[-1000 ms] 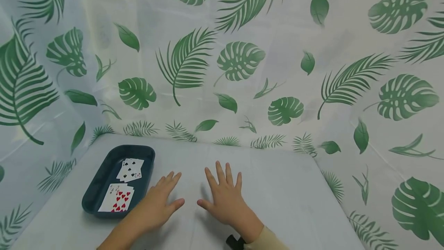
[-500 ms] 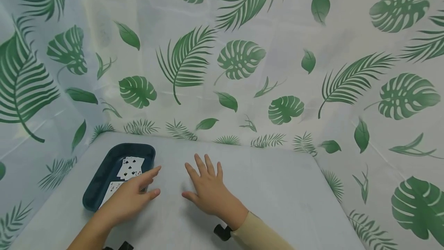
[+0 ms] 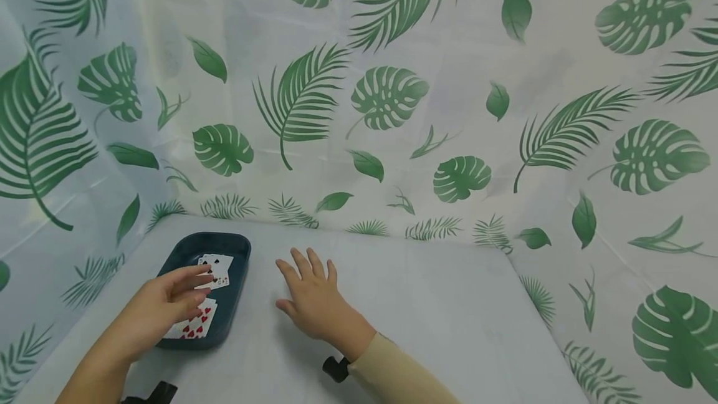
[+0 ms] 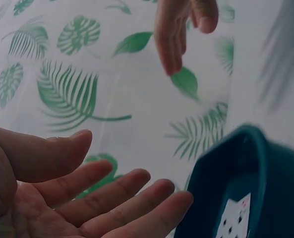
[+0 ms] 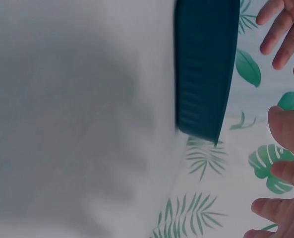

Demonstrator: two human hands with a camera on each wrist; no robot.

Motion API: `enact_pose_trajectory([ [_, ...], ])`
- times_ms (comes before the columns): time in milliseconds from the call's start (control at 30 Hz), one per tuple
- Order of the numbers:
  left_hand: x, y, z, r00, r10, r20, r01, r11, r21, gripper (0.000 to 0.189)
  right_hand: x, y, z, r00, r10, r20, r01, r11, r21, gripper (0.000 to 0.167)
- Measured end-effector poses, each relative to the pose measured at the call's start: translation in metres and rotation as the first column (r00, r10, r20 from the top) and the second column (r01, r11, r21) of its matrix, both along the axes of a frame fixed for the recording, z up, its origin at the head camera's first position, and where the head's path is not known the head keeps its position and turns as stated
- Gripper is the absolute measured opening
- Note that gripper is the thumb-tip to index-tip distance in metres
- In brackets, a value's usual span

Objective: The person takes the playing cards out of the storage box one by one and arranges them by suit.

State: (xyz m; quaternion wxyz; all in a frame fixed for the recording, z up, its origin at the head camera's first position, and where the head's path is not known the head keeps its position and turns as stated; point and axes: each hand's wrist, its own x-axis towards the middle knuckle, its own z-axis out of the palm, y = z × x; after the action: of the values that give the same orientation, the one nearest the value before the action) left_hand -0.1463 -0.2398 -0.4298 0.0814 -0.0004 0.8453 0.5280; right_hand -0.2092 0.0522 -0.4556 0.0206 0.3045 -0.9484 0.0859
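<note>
A dark blue tray stands on the left part of the white table. Inside lie two small groups of playing cards: spade cards toward the far end and heart cards toward the near end. Over the tray's left side hovers my left hand, fingers loosely bent and holding nothing; it hides part of both groups. My right hand is spread above the table, right of the tray and apart from it. The left wrist view shows the left palm bare beside the tray wall.
White cloth covers the table. Leaf-printed sheeting rises behind it and along both sides. Dark wrist-camera mounts sit under both wrists.
Both hands have moved left. The left hand has passed from the tray's right side across to its left side; the right hand has come nearer the tray. The cards look unmoved.
</note>
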Motion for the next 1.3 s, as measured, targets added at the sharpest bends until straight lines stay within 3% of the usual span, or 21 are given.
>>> enact_pose_trajectory([
  [167, -0.002, -0.031, -0.003, 0.999, 0.039, -0.030, -0.038, 0.998, 0.040, 0.061, -0.001, -0.015, -0.002, 1.000, -0.006, -0.005, 0.006, 1.000, 0.000, 0.074],
  [333, -0.006, -0.059, -0.006, 0.996, 0.082, -0.015, -0.081, 0.995, 0.060, 0.060, 0.002, -0.027, -0.001, 1.000, -0.006, 0.015, 0.006, 1.000, -0.019, 0.072],
  [633, -0.009, -0.094, -0.018, 0.983, 0.181, -0.040, -0.183, 0.981, -0.064, 0.055, -0.002, -0.048, -0.006, 1.000, -0.021, 0.018, 0.022, 0.999, -0.041, 0.074],
  [733, -0.011, -0.104, -0.024, 0.976, 0.217, -0.016, -0.218, 0.971, -0.102, 0.057, -0.003, -0.057, -0.006, 0.999, -0.028, 0.023, 0.029, 0.998, -0.059, 0.075],
  [1000, -0.021, -0.113, -0.041, 0.966, 0.203, 0.158, -0.191, 0.977, -0.090, 0.064, -0.004, -0.074, -0.005, 1.000, -0.015, 0.024, 0.016, 0.998, -0.053, 0.070],
  [1200, -0.030, -0.112, -0.044, 0.955, 0.232, 0.184, -0.212, 0.970, -0.122, 0.061, -0.012, -0.082, -0.003, 1.000, 0.016, -0.009, -0.016, 1.000, -0.001, 0.064],
  [1300, -0.034, -0.111, -0.045, 0.960, 0.213, 0.182, -0.189, 0.972, -0.138, 0.062, -0.017, -0.087, 0.000, 1.000, 0.025, -0.018, -0.025, 1.000, 0.018, 0.063],
])
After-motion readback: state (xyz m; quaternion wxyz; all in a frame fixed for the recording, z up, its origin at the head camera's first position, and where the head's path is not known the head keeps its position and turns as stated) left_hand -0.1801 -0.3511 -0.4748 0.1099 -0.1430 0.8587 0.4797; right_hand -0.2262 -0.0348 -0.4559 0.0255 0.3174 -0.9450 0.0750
